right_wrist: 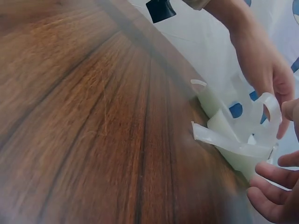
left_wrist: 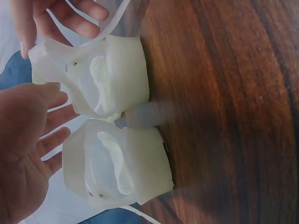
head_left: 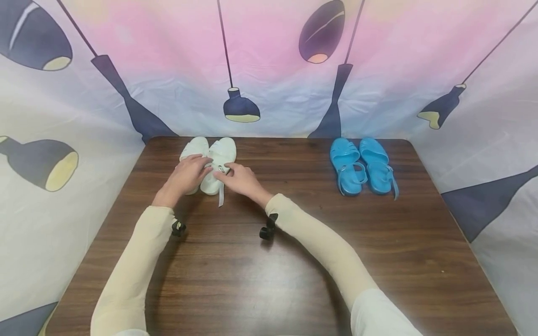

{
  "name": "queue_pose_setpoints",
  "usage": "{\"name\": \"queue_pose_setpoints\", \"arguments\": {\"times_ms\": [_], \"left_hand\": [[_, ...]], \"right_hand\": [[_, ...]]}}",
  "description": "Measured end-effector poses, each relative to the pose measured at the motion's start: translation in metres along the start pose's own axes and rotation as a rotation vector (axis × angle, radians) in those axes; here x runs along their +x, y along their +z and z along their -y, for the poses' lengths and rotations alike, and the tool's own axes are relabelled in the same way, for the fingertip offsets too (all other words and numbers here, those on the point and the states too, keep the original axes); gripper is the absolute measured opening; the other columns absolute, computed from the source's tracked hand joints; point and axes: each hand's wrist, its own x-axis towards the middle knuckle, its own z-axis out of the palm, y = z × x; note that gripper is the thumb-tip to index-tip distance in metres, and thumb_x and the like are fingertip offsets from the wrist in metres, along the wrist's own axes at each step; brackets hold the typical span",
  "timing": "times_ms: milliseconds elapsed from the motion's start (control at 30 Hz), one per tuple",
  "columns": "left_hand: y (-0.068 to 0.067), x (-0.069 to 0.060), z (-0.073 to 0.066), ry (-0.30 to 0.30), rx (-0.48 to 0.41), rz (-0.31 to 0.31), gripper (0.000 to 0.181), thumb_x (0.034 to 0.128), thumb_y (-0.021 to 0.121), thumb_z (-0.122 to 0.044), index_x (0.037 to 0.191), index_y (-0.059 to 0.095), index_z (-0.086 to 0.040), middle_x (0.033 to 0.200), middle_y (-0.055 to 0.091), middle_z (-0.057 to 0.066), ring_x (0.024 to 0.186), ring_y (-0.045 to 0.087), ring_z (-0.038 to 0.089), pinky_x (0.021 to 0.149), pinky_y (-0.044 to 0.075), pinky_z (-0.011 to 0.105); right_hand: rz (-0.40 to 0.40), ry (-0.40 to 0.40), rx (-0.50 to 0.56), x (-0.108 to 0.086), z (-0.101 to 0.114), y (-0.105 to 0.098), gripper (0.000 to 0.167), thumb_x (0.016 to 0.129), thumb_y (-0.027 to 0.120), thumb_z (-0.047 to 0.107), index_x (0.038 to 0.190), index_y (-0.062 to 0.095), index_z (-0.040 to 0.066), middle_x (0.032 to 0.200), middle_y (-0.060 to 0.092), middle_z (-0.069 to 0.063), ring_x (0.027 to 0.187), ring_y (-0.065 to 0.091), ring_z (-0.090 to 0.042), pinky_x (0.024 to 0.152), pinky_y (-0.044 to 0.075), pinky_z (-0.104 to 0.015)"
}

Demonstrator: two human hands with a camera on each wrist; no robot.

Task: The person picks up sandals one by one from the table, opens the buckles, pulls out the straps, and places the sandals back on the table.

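Observation:
A pair of white sandals stands at the far left of the table, the left sandal (head_left: 194, 147) partly covered by my left hand (head_left: 185, 175). My left thumb and forefinger pinch the ankle strap of the right sandal (head_left: 222, 149), while the other fingers stay spread behind it. My right hand (head_left: 241, 179) is at the other side of this sandal, thumb and fingers apart around the buckle. The loose strap end (right_wrist: 219, 137) sticks out beside the heel toward the table's front. Whether my right fingertips touch the buckle is hard to see.
A pair of blue sandals stands at the far right, the left one (head_left: 344, 151) beside the right one (head_left: 374, 151), with straps standing out. All rest on a brown wooden table (head_left: 269, 261). Behind it hangs a cloth (head_left: 277, 102) printed with lamps.

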Motion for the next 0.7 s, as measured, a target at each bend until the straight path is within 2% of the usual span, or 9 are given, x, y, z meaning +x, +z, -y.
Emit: {"name": "queue_pose_setpoints", "arguments": {"times_ms": [233,400,567,700], "left_hand": [[0.000,0.004,-0.001,0.012,0.018,0.003,0.032,0.1042,0.057,-0.010,0.132,0.061,0.005,0.132,0.063,0.026,0.133,0.049,0.046,0.111,0.038,0.060],[0.003,0.006,-0.001,0.016,0.042,-0.009,0.029,0.1015,0.062,-0.008,0.128,0.064,0.004,0.127,0.066,0.024,0.124,0.054,0.044,0.107,0.042,0.057],[0.005,0.010,-0.001,0.033,0.085,-0.032,0.025,0.1004,0.064,-0.011,0.121,0.069,0.002,0.119,0.069,0.022,0.112,0.057,0.043,0.100,0.044,0.055],[0.005,0.013,-0.002,0.016,0.072,-0.043,0.021,0.0997,0.065,-0.011,0.117,0.072,0.000,0.114,0.072,0.020,0.106,0.059,0.042,0.095,0.045,0.058]], "right_hand": [[0.036,0.048,0.008,0.005,-0.001,0.006,0.065,0.097,0.058,0.059,0.141,0.061,0.011,0.104,0.071,0.000,0.084,0.063,-0.010,0.075,0.051,-0.026],[0.044,0.092,0.047,0.006,0.003,0.007,0.055,0.096,0.060,0.045,0.139,0.062,0.010,0.103,0.071,0.000,0.076,0.065,-0.010,0.078,0.052,-0.028],[0.031,0.106,0.039,0.006,0.008,0.007,0.049,0.096,0.059,0.038,0.135,0.064,0.010,0.099,0.072,-0.001,0.065,0.066,-0.012,0.070,0.051,-0.026],[-0.009,0.091,-0.009,0.007,0.007,0.008,0.042,0.097,0.063,0.037,0.130,0.068,0.010,0.094,0.073,0.000,0.070,0.065,-0.011,0.066,0.050,-0.025]]}}
